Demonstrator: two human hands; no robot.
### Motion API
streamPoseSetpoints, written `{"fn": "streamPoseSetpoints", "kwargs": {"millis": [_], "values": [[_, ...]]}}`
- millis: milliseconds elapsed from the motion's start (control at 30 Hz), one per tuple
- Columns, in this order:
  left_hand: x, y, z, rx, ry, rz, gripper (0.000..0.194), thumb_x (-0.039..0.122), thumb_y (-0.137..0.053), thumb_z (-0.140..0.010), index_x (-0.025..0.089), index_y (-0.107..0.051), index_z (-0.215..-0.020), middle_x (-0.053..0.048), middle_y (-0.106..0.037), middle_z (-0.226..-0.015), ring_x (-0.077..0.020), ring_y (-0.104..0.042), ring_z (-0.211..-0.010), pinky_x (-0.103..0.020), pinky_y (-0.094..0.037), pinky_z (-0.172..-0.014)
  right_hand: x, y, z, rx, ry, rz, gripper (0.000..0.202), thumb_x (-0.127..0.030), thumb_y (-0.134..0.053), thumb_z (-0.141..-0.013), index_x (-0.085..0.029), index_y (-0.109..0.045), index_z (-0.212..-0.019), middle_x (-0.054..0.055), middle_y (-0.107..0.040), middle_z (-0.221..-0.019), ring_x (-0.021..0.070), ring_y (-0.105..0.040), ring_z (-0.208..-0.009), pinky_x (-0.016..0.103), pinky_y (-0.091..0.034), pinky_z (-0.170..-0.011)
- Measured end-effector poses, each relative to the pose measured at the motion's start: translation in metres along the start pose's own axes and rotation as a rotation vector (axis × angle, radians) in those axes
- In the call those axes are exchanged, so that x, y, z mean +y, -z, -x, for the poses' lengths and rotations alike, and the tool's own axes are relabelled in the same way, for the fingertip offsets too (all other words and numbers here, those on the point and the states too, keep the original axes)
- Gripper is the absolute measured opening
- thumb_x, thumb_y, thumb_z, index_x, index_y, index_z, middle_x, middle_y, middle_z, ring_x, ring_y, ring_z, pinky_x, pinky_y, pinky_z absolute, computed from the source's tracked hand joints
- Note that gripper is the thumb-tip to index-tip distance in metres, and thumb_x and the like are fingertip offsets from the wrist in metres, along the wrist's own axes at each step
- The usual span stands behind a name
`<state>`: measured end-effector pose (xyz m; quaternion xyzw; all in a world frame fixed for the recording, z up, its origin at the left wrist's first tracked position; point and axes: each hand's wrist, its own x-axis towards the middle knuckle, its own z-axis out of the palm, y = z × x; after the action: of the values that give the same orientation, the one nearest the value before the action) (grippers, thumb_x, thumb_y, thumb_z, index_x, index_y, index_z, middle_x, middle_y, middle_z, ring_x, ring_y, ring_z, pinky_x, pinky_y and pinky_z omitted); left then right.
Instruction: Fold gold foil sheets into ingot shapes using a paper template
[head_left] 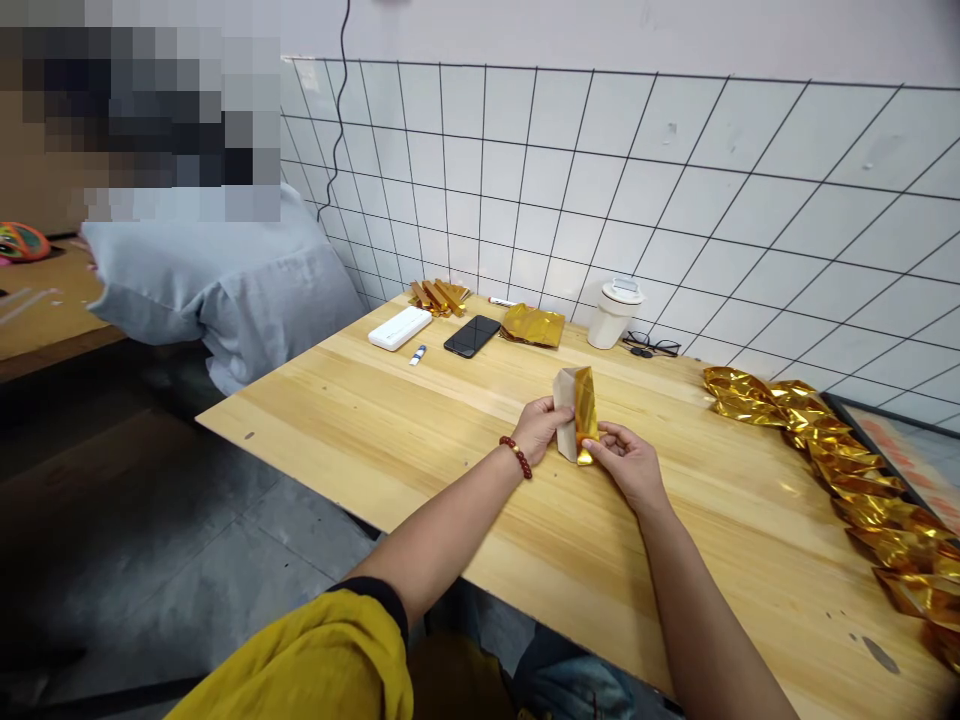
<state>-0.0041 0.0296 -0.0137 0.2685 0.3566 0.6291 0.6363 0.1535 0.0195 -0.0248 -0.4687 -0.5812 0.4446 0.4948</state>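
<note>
A sheet of gold foil paper (585,400), partly folded, stands upright just above the wooden table, its pale backing facing left and its shiny side facing right. My left hand (541,428) grips its left side, thumb across the pale part; a red bead bracelet circles that wrist. With thumb and fingers, my right hand (624,460) pinches the lower right corner of the same sheet. Farther back lies a flat stack of gold foil paper (534,325). Folded gold foil pieces (817,430) form a long row along the right side.
On the wooden table (360,420) are a white power bank (400,328), a black phone (472,336), a small USB stick (418,354), a white cup (615,315), glasses (652,345) and folded gold strips (441,297). A person in a grey shirt (247,280) sits at the left.
</note>
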Motion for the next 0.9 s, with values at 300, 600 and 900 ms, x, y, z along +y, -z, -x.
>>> {"fn": "streamPoseSetpoints", "kwargs": {"millis": [300,600,900], "values": [[0.002,-0.001,0.002,-0.028,0.04,-0.027,0.03,0.024,-0.084,-0.05,0.013,-0.067,-0.071,-0.001,-0.064,-0.062,-0.0139,-0.059,-0.059,-0.029,-0.047,-0.066,-0.002,0.001,0.003,-0.078,0.028,0.178,0.041,-0.053,-0.076,-0.064,-0.015,-0.072,-0.076,0.0,-0.056,-0.058,0.0113,-0.043,-0.052,0.026,-0.036,-0.051],[0.01,-0.004,0.009,-0.186,0.049,0.059,0.051,0.051,-0.084,-0.052,0.013,-0.068,-0.083,-0.003,-0.068,-0.075,-0.0144,-0.06,-0.069,-0.03,-0.045,-0.073,0.003,0.005,0.003,-0.124,0.03,0.191,0.039,-0.054,-0.071,-0.071,-0.017,-0.059,-0.064,-0.006,-0.038,-0.05,0.0085,-0.029,-0.048,0.024,-0.022,-0.047],[0.013,-0.002,0.003,0.006,-0.032,0.161,0.038,0.036,-0.087,-0.052,0.013,-0.066,-0.074,-0.002,-0.067,-0.069,-0.0126,-0.059,-0.063,-0.027,-0.046,-0.069,-0.003,0.006,0.006,-0.201,0.039,0.2,0.036,-0.052,-0.073,-0.069,-0.017,-0.063,-0.065,-0.003,-0.047,-0.053,0.0105,-0.037,-0.05,0.025,-0.029,-0.049]]}}
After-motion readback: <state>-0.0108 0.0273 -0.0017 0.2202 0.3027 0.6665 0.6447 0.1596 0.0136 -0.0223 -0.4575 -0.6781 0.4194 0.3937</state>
